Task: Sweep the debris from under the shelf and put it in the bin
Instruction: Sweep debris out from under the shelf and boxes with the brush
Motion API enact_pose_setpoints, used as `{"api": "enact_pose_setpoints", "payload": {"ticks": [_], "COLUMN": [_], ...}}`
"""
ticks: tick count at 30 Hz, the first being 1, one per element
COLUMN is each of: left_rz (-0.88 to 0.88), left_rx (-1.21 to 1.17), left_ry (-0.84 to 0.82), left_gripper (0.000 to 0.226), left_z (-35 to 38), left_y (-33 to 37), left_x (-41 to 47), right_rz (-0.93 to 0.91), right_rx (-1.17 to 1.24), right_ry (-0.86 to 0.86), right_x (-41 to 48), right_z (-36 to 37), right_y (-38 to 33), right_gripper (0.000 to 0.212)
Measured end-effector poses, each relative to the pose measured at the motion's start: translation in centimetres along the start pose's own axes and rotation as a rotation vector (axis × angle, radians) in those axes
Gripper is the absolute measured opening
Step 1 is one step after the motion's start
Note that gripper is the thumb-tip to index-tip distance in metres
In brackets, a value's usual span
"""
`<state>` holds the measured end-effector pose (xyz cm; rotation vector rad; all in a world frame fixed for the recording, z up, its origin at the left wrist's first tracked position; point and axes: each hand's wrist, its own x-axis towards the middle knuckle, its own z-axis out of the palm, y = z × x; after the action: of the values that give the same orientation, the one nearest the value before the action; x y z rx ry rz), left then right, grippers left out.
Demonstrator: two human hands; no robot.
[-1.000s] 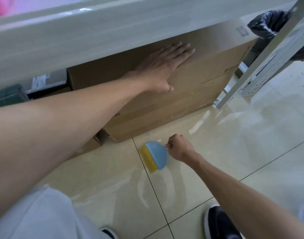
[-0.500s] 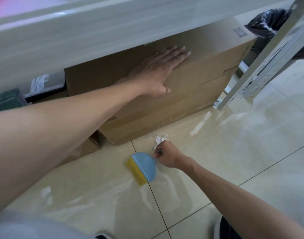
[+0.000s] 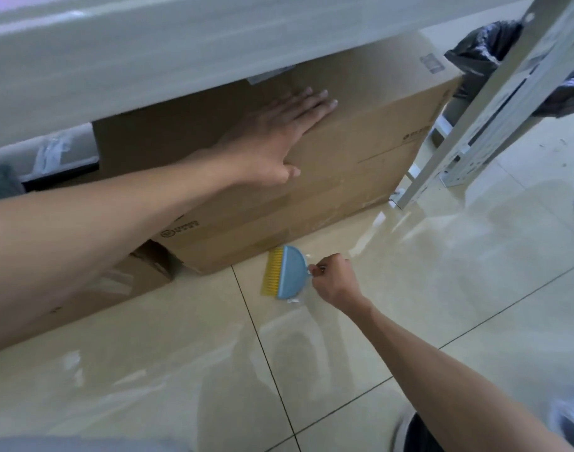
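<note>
My right hand (image 3: 334, 278) grips the handle of a small blue hand brush (image 3: 288, 272) with yellow bristles, held low over the floor at the front bottom edge of a large cardboard box (image 3: 360, 164). The bristles point left toward the box's corner. My left hand (image 3: 279, 138) lies flat, fingers spread, on the box's top edge. The box stands under a white shelf (image 3: 148, 60). A bit of white debris (image 3: 293, 301) shows by the brush's lower end. A bin with a black bag (image 3: 487, 50) stands at the upper right behind the box.
The shelf's white metal post (image 3: 468, 125) slants down to the floor right of the box. A smaller cardboard box (image 3: 109, 288) sits left of the big one. Glossy beige tiles (image 3: 442, 288) spread in front. My dark shoe (image 3: 416, 435) is at the bottom edge.
The brush has swung from the tile joint back up toward the box's bottom edge, bristles now turned more upright. The white scrap seen beside my right hand is now mostly hidden. Left hand unmoved.
</note>
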<state>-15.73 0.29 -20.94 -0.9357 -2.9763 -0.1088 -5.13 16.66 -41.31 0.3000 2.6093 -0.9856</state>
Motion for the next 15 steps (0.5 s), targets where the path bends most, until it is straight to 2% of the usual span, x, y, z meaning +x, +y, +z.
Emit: {"api": "enact_pose_setpoints", "payload": {"ticks": [4,7,15], "left_rz": [0.019,0.028,0.014], "left_rx": [-0.006,0.009,0.013], "left_ry": [0.013,0.033,0.052], "left_gripper": [0.103,0.104,0.103], "left_z": [0.1,0.4,0.3], "left_y": [0.0,-0.2,-0.1], "left_x": [0.0,0.1,0.2], "right_rz": [0.027,0.058,0.097], "right_rx": [-0.068,-0.043,0.017], "right_ry": [0.045,0.094,0.168], "right_x": [0.9,1.4,0.7], "right_z": [-2.3,-3.2,-4.7], "right_y": [0.8,1.4,2.7], "right_gripper": [0.035,0.027,0.027]}}
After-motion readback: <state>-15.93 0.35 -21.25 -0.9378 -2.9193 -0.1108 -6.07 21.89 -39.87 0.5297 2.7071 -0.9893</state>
